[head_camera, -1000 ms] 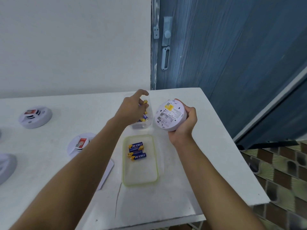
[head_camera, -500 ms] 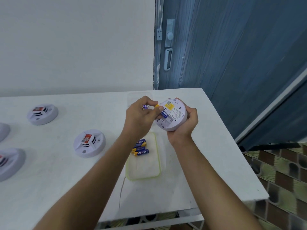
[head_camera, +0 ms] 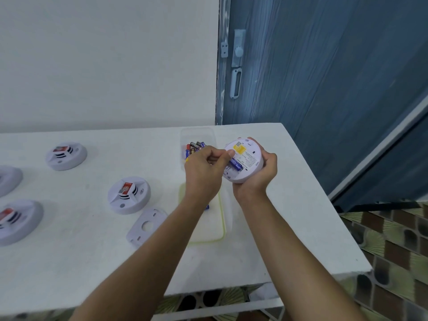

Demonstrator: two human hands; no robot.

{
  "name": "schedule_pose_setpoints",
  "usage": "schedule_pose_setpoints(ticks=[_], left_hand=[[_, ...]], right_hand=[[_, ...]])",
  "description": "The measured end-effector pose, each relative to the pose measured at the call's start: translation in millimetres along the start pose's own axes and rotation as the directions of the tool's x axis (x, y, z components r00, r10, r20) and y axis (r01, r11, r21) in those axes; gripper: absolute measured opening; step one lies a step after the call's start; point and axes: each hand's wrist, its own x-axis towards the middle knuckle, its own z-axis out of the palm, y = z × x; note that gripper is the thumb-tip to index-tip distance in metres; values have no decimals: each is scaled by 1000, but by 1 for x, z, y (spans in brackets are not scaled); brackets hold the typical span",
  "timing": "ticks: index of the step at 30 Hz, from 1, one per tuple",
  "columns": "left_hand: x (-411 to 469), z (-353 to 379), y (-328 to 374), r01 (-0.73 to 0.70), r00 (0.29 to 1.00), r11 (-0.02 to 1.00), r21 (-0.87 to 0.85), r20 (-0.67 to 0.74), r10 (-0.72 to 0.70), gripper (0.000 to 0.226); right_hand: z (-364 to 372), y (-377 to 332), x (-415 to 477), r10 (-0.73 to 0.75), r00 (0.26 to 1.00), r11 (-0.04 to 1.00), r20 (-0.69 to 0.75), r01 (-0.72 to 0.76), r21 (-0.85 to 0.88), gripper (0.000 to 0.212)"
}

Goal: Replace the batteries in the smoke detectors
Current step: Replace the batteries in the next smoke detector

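Battery (head_camera: 236, 164) pinched by left hand (head_camera: 203, 172), against detector (head_camera: 249, 156) in right hand (head_camera: 260, 179)

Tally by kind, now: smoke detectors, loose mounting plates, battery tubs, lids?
Smoke detectors: 5, one held
Mounting plate: 1
Battery tub: 1
Lid: 1
Total: 8

Left hand (head_camera: 203, 172) pinches with curled fingers (head_camera: 216, 155); right hand (head_camera: 258, 179) cups upward.
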Motion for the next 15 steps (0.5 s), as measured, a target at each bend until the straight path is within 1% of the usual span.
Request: schedule_pose_setpoints(ticks=[5, 8, 11, 15], left_hand=[[-6, 4, -11, -50, 998, 990, 130, -23, 53, 25], [-9, 6, -17, -61, 997, 989, 135, -41, 68, 27], [-10, 6, -16, -76, 995, 986, 147, -55, 85, 27], [-11, 8, -14, -134, 986, 977, 168, -75, 148, 27]], right_hand=[[2, -1, -5, -16, 1000, 999, -1, 16, -28, 41], [3, -1, -7, -15, 1000, 1000, -3, 15, -28, 38], [2, 0, -8, -10, 1000, 1000, 13, 10, -23, 40], [6, 1, -7, -3, 1000, 1000, 21, 3, -11, 40]])
